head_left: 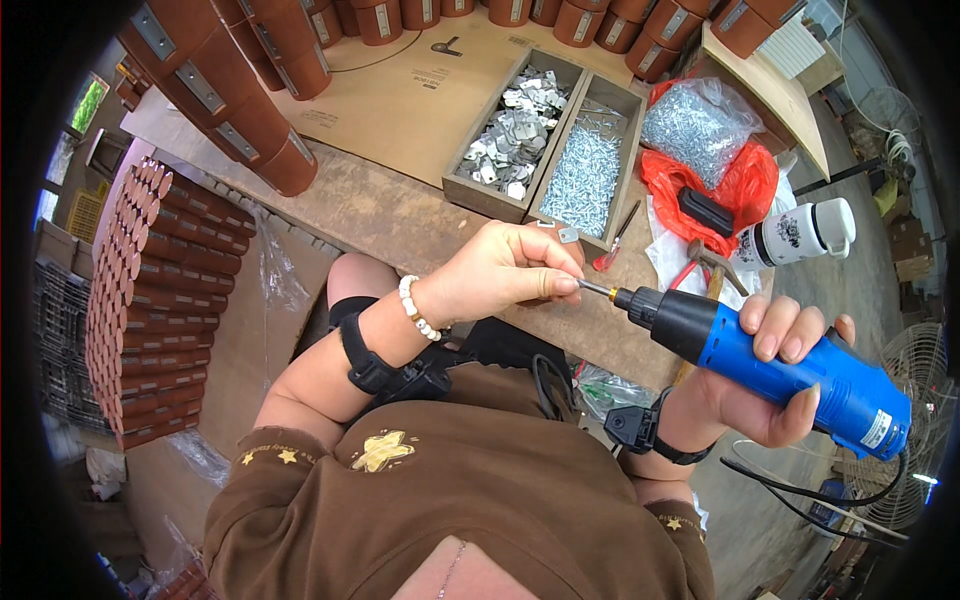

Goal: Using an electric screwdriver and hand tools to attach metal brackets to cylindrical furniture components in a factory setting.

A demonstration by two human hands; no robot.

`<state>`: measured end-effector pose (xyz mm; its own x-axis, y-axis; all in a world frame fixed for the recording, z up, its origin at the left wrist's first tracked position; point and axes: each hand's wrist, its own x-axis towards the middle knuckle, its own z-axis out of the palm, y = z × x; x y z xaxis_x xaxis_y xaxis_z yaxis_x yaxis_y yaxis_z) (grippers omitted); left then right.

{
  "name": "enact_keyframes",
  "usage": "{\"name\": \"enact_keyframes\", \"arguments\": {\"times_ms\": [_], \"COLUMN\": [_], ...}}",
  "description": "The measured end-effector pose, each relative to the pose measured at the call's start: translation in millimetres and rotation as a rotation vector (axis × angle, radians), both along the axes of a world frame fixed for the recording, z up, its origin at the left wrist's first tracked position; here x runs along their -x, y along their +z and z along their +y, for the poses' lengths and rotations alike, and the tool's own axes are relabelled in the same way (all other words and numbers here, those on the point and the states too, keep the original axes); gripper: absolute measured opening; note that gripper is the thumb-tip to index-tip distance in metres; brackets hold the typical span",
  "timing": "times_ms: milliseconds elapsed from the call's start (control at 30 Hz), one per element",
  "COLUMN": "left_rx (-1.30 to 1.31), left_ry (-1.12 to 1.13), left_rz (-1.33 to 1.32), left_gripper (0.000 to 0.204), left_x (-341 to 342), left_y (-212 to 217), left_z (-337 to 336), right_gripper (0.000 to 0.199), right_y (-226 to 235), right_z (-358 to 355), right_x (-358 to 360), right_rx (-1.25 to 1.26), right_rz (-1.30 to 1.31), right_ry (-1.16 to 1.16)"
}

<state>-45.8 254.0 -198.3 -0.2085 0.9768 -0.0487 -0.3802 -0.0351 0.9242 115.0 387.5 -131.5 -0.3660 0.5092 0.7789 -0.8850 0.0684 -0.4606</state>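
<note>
Gripping a blue electric screwdriver [765, 371] at about four o'clock from the middle of the view, the person's right hand [745, 405] has its fingers bent over the casing and its thumb underneath, with the slim bit [597, 288] pointing toward ten o'clock. The left hand [500, 266], near the centre, is closed in a pinch, thumb against fingers, right at the bit's tip; whether a small piece sits between them cannot be told. White beads [420, 312] circle the left wrist. Just past those fingertips, toward twelve o'clock, is a small metal plate [568, 235], near two wooden trays side by side: the left tray [485, 200] holds pale metal pieces, the right tray [626, 165] silvery screws [580, 175]. At two o'clock, a clear bag of screws [695, 130] and a black case [706, 211] rest on red plastic [665, 185]; a white bottle [805, 232] is between two and three. Brown pots [235, 110] stand stacked at ten o'clock, and a larger pile [165, 300] fills nine o'clock.
</note>
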Motion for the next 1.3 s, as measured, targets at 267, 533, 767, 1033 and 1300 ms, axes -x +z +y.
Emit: {"name": "enact_keyframes", "arguments": {"times_ms": [267,533,767,1033,1300], "left_rx": [-0.109,-0.074,0.023,0.064,0.03], "left_ry": [-0.02,-0.077,0.407,0.384,0.395], "left_rz": [0.106,0.349,1.022,1.693,1.717], "left_gripper": [0.009,0.024,0.022,0.039,0.049], "left_x": [-5,5,19,-6,-27], "left_y": [-4,7,-2,-15,-23], "left_z": [3,13,30,30,16], "right_gripper": [0.059,0.056,0.055,0.05,0.053], "right_y": [1,-4,-5,-2,-6], "right_z": [-4,6,12,12,16], "right_x": [-1,-5,-10,-15,-16], "right_rx": [-0.088,0.004,0.012,0.042,0.059], "right_rz": [0.012,0.027,0.044,-0.006,0.02], "right_ry": [-0.007,-0.012,-0.073,-0.094,-0.108]}}
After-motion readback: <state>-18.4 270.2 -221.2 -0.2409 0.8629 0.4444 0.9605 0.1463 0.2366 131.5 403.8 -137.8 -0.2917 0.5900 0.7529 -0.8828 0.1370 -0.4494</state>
